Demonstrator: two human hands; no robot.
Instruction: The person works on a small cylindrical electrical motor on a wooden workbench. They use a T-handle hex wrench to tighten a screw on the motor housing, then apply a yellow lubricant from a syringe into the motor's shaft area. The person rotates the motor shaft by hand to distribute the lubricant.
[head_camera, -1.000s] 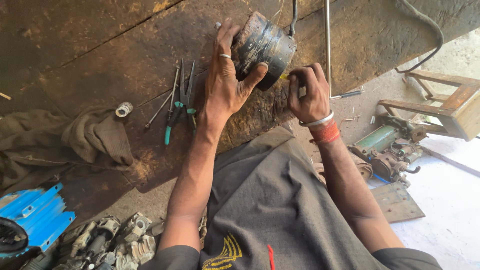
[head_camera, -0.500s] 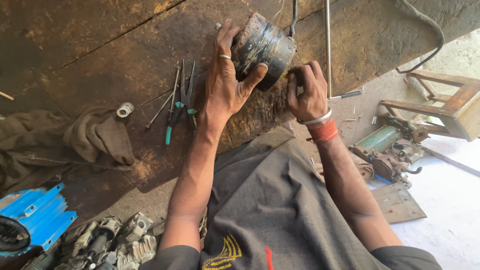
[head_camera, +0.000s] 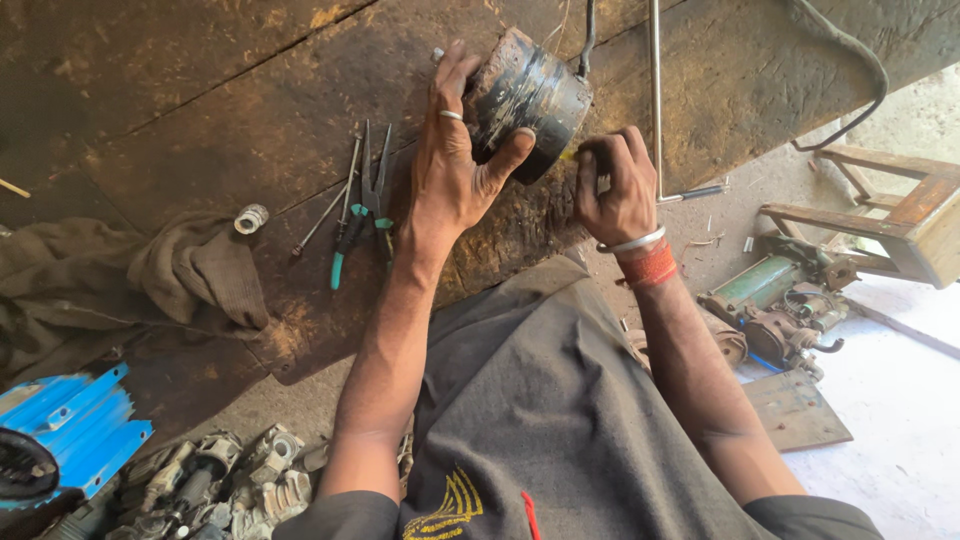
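Black cylindrical motor housing (head_camera: 527, 100) sits on its side at the near edge of the dark, rusty counter (head_camera: 200, 90), greasy and scuffed, a black cable running up from its top. Left hand (head_camera: 455, 165) wraps its left side: fingers over the top, thumb pressed on the lower face, ring on one finger, so that grip is closed on the housing. Right hand (head_camera: 615, 185) is just right of the housing, curled into a fist around a small tool with a yellowish tip poking toward the housing's lower edge; grip closed on it, tool type can't be made out. Bangle and red thread on that wrist.

Thin metal rod (head_camera: 655, 90) stands just right of the housing, running up the counter. Left of the left hand: green-handled pliers (head_camera: 365, 215) and a slim screwdriver lying side by side, then a small metal socket (head_camera: 251, 217), then a crumpled brown rag (head_camera: 150, 280).

Off the counter: blue plastic casing (head_camera: 70, 425) and a heap of grey metal parts bottom left; green motor unit (head_camera: 775, 300) and wooden stool (head_camera: 890, 205) on the floor at right
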